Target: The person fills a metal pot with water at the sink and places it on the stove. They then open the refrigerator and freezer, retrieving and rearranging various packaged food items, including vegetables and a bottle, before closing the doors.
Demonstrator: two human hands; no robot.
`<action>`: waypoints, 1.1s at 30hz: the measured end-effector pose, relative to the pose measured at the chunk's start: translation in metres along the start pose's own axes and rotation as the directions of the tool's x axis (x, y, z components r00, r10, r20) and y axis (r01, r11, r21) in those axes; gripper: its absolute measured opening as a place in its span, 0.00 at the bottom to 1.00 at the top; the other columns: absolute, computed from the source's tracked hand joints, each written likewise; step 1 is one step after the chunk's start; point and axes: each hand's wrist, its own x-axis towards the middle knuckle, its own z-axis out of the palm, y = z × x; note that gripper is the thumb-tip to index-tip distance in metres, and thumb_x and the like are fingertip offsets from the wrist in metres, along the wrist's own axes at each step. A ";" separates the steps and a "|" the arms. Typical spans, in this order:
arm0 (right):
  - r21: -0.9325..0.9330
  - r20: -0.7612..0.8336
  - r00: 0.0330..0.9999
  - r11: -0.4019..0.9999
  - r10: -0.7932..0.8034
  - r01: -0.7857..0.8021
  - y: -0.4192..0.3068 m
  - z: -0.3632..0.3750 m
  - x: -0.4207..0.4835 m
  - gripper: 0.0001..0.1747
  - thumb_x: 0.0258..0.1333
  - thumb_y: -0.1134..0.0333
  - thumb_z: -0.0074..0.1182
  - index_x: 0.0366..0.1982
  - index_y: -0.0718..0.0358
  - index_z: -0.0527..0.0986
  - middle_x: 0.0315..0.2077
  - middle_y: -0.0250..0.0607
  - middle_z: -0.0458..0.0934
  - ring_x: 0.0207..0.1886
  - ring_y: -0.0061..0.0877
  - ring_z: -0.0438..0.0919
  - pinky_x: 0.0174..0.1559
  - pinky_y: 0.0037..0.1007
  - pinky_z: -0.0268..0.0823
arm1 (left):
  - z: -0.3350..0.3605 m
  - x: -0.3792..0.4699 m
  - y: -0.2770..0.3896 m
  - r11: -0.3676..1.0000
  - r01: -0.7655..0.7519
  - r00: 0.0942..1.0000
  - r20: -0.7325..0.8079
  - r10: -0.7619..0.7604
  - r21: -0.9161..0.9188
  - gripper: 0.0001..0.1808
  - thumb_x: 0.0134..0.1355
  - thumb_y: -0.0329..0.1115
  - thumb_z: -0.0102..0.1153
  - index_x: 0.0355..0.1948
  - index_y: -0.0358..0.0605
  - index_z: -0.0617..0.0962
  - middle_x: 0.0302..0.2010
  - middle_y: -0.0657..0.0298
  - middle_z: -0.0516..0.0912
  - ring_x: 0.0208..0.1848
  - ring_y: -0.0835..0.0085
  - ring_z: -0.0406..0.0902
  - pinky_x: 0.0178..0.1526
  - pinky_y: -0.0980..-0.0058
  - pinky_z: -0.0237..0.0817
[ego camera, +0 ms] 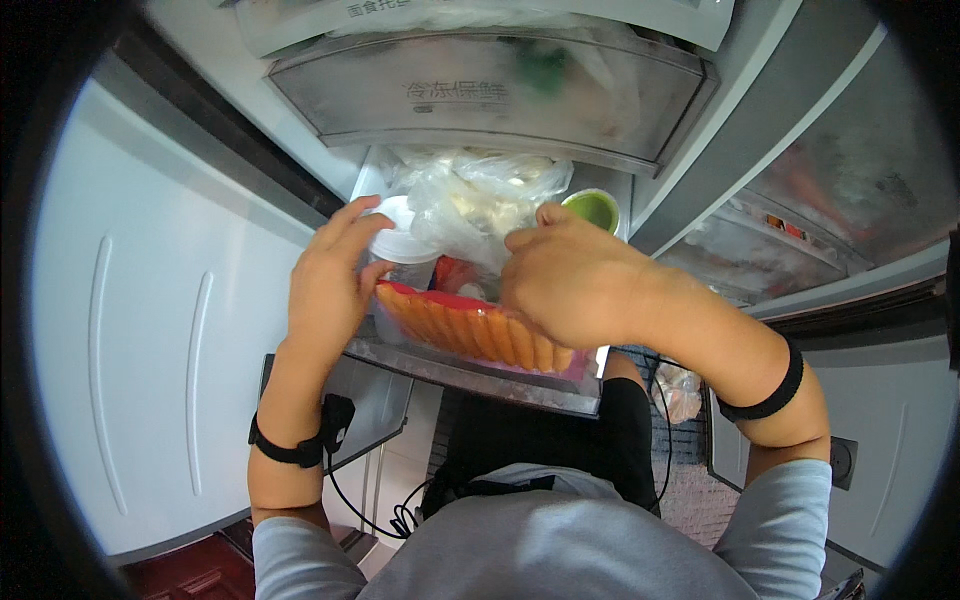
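An opened freezer drawer (480,382) lies before me. My left hand (334,262) rests at its left side, fingers spread on a white-lidded plastic tub (405,234). A package of sausages (480,330) lies along the drawer's front, under my hands. My right hand (577,277) is over the drawer's right part with its fingers curled; its fingertips are partly hidden, so what it grips cannot be told. Clear plastic bags with pale food (480,195) fill the back. A green-lined round cup (592,211) stands behind my right hand. Something red (454,276) shows between tub and bags.
A closed translucent freezer drawer (487,97) sits above the open one. The open freezer door (150,322) is at my left. More frosted compartments (795,225) are at the right. A bagged item (676,390) lies on the floor, and black cables (405,521) hang near me.
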 end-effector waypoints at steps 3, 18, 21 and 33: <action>-0.275 -0.227 0.974 0.960 -0.011 -0.054 0.011 0.008 0.000 0.04 0.39 0.63 0.54 0.17 0.51 0.77 0.22 0.24 0.74 0.36 0.23 0.71 0.43 0.28 0.57 | -0.004 0.004 -0.006 0.998 -0.019 1.000 0.003 0.019 0.054 0.22 0.44 0.20 0.61 0.43 0.47 0.76 0.53 0.62 0.76 0.52 0.57 0.73 0.52 0.67 0.66; -0.060 -0.544 0.835 0.996 -0.085 0.063 0.001 0.026 -0.001 0.06 0.32 0.63 0.54 0.18 0.56 0.72 0.18 0.26 0.68 0.29 0.23 0.69 0.36 0.27 0.58 | -0.004 -0.004 -0.011 0.993 0.021 0.998 -0.061 -0.028 -0.113 0.14 0.64 0.35 0.48 0.47 0.41 0.76 0.51 0.55 0.76 0.51 0.56 0.74 0.53 0.69 0.65; -0.050 -0.515 0.855 0.998 -0.061 0.041 -0.010 0.018 -0.007 0.06 0.34 0.63 0.54 0.18 0.56 0.72 0.18 0.27 0.68 0.28 0.23 0.70 0.35 0.27 0.58 | -0.008 -0.004 -0.008 0.996 0.054 0.997 -0.052 -0.058 -0.071 0.14 0.64 0.36 0.48 0.46 0.41 0.76 0.50 0.55 0.76 0.50 0.55 0.74 0.52 0.68 0.65; 0.291 0.055 0.986 0.942 0.158 -0.167 -0.024 0.059 -0.014 0.20 0.59 0.54 0.46 0.20 0.59 0.77 0.19 0.39 0.78 0.30 0.31 0.78 0.44 0.33 0.62 | -0.009 -0.012 -0.008 1.000 -0.005 0.999 -0.045 0.006 0.023 0.17 0.59 0.39 0.54 0.45 0.38 0.79 0.49 0.51 0.78 0.48 0.52 0.76 0.50 0.64 0.67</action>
